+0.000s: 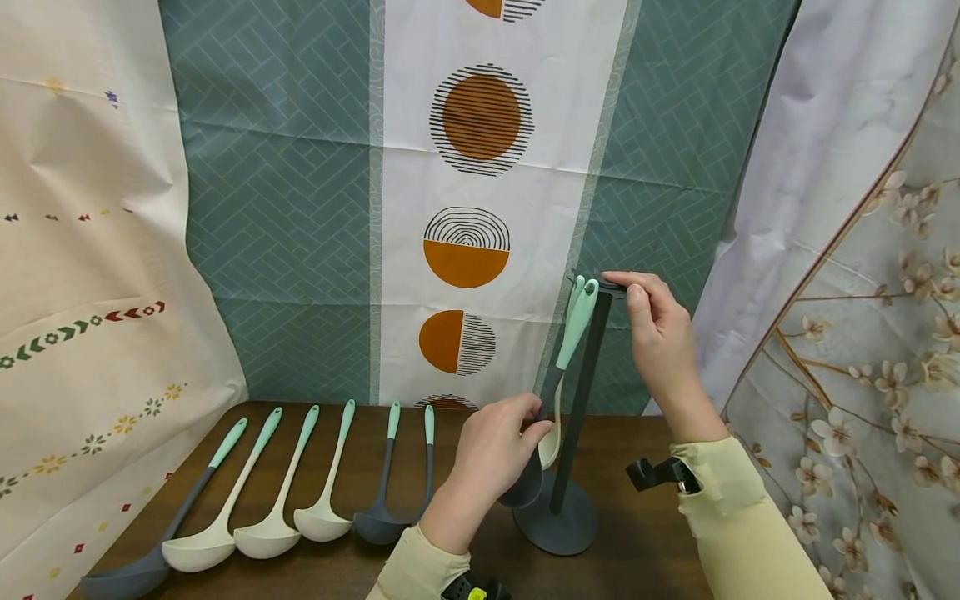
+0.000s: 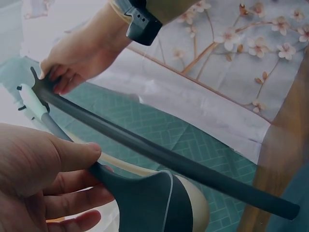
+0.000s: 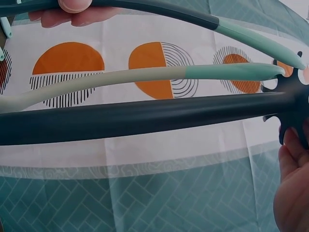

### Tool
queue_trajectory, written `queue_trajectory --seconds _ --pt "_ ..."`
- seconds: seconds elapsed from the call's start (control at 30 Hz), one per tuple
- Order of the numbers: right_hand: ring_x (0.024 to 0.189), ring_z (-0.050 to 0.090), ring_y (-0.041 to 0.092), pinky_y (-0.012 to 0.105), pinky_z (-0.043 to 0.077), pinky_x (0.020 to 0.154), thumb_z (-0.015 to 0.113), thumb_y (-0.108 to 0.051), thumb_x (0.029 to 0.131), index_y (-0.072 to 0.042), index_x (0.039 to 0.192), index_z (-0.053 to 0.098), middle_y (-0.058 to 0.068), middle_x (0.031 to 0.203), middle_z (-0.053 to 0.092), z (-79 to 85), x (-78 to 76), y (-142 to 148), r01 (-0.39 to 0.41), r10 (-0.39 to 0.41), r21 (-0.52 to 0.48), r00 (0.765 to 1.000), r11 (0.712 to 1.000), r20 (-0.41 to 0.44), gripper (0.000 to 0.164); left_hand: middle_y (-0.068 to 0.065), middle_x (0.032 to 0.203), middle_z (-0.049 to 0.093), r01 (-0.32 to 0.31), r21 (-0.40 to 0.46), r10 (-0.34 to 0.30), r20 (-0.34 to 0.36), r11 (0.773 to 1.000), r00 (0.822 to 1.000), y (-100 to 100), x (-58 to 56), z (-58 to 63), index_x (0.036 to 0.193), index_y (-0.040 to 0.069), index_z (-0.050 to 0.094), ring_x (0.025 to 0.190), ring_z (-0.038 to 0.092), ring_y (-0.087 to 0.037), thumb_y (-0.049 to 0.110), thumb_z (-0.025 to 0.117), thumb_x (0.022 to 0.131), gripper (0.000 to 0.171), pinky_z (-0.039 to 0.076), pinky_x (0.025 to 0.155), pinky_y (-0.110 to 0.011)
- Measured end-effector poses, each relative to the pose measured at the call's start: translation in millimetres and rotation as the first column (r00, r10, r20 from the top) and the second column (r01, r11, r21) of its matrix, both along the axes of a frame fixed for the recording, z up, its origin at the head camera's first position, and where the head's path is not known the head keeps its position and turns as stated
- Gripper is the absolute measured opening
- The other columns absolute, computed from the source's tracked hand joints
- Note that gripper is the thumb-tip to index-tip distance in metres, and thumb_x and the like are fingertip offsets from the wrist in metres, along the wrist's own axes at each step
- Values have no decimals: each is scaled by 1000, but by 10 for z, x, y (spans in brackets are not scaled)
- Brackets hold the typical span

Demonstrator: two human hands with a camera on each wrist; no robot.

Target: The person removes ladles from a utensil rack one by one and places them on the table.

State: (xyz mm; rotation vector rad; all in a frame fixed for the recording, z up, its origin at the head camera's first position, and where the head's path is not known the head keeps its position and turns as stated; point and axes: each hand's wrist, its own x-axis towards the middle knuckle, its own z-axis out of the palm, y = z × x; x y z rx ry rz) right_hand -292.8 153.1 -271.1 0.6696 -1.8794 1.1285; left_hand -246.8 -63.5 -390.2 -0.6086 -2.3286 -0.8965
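Note:
A dark grey utensil rack (image 1: 583,400) with a hooked top stands upright on a round base. My left hand (image 1: 487,454) pinches the lower handle of a dark grey ladle (image 1: 576,329) between thumb and fingers. The mint-green upper end of that ladle is at one of the rack's hooks. Behind it a cream ladle (image 3: 140,75) hangs from a neighbouring hook, its bowl beside the pole. At the top of the rack, my right hand (image 1: 663,342) grips the hooked plate (image 3: 292,94) on the side away from the ladles.
To the left on the brown table (image 1: 300,575), several mint-handled ladles lie in a row, including a cream ladle (image 1: 198,550) and a dark grey ladle (image 1: 127,577). A patterned cloth (image 1: 300,208) hangs behind, and a floral curtain (image 1: 862,400) borders the right side.

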Motion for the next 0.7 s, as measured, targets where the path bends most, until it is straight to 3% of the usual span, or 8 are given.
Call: queue_trajectory --seconds 0.17,0.4,0.57,0.7 --pt "127 59 10 24 42 107 49 -21 119 -13 138 77 2 134 72 -6 -8 -16 -5 5 -13 1000 1000 -12 35 5 92 78 4 12 -4 3 1000 1000 -34 1 5 107 14 81 77 67 -12 22 86 99 12 53 66 -30" --pt "107 54 12 27 39 93 46 -24 119 -14 138 77 2 132 71 -13 -20 -41 34 -34 -5 999 999 -5 37 4 93 78 1 19 -2 7 1000 1000 -54 -13 -1 106 15 80 77 67 -13 21 86 99 11 52 66 -30" --pt "101 52 14 30 36 88 43 -28 120 -16 138 77 2 134 71 10 -33 -36 74 -74 29 997 997 16 40 4 89 76 0 21 0 7 1000 1000 -63 -24 4 102 15 79 74 65 -13 21 86 99 10 50 64 -29" --pt "106 53 16 32 36 90 40 -32 120 -18 139 76 1 139 70 44 -33 -17 79 -82 59 995 995 49 43 4 89 76 -2 19 2 13 1000 1000 -68 -16 11 102 16 78 73 64 -13 22 85 100 10 50 64 -29"
